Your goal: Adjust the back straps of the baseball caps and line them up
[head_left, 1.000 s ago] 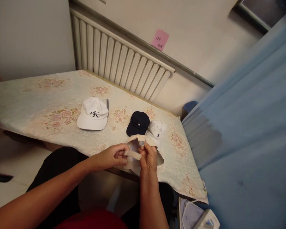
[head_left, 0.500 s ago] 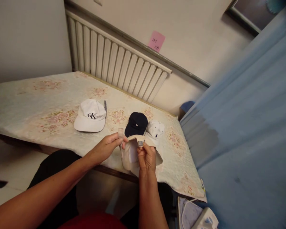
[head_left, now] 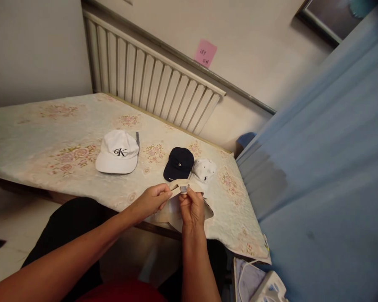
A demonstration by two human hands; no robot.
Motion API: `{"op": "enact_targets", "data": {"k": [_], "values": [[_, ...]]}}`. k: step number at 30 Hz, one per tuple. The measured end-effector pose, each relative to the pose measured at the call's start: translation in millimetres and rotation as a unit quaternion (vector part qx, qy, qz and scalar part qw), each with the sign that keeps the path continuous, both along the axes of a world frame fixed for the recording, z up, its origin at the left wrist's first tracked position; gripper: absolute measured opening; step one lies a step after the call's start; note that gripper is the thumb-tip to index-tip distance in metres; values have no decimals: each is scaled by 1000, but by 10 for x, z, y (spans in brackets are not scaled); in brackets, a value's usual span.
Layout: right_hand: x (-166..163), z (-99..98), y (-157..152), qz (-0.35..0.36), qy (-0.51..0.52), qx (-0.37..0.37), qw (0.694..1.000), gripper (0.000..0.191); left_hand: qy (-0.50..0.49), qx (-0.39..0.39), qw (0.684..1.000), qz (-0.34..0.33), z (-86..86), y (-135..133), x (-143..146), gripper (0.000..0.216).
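Between my hands is a beige cap [head_left: 209,206], its inside turned partly toward me. My left hand [head_left: 155,199] is closed in a pinch on the cap's strap [head_left: 175,191]. At the other side, my right hand [head_left: 192,207] grips the small square metal buckle [head_left: 184,189] between thumb and fingers. The strap runs up to the buckle; whether it passes through cannot be made out. Just beyond lie a navy cap [head_left: 179,163] and a white cap [head_left: 204,169] with a small dark logo, side by side. My hands and wrists hide part of the beige cap.
A white cap with black letters [head_left: 117,153] lies farther left on the floral bedspread [head_left: 157,130]. Behind the bed stands a radiator [head_left: 151,79]. A blue curtain [head_left: 318,167] hangs at the right, with a white plastic object [head_left: 269,287] at lower right.
My left hand has moved right, bringing the strap from a raised, separate position to beside the buckle. My right hand still holds the buckle. The view has shifted slightly.
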State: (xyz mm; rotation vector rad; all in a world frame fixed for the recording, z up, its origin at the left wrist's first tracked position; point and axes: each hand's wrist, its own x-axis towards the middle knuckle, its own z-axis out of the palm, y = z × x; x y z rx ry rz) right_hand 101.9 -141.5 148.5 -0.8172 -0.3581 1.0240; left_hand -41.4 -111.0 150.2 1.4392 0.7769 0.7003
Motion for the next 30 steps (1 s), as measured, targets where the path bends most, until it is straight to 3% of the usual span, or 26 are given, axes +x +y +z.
{"op": "enact_targets", "data": {"k": [30], "values": [[11, -65, -35, 46, 8, 9, 999, 27, -29, -34, 997, -57, -7, 71, -48, 25]]}}
